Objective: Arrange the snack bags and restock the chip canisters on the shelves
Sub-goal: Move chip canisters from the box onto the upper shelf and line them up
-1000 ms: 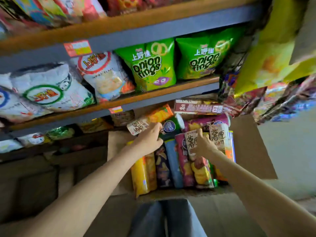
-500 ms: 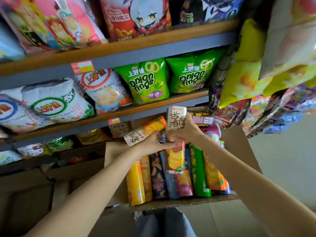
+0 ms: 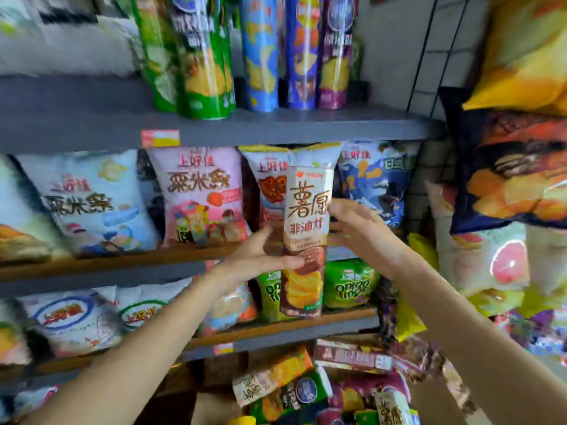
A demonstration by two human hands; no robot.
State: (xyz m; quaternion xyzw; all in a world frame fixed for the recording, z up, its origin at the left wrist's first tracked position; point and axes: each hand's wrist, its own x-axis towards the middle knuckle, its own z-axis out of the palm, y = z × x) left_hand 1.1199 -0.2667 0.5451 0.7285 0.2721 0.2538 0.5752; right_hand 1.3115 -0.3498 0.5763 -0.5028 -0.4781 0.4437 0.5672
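I hold a tall white and brown chip canister upright in front of the middle shelves. My left hand grips its lower half, thumb across the front. My right hand sits at its right side with fingers extended, touching or nearly touching it. On the top grey shelf stand several chip canisters, green, blue and purple. Snack bags fill the shelf behind the held canister. More canisters lie in a carton at the bottom.
Green onion-ring bags sit on the lower shelf behind the canister. White bags line that shelf to the left. Large bags hang on a rack at the right, close to my right arm.
The view has tilted up from the carton to the upper shelves. The canister has risen with both hands; my left hand now grips it and my right hand's fingers have opened beside it.
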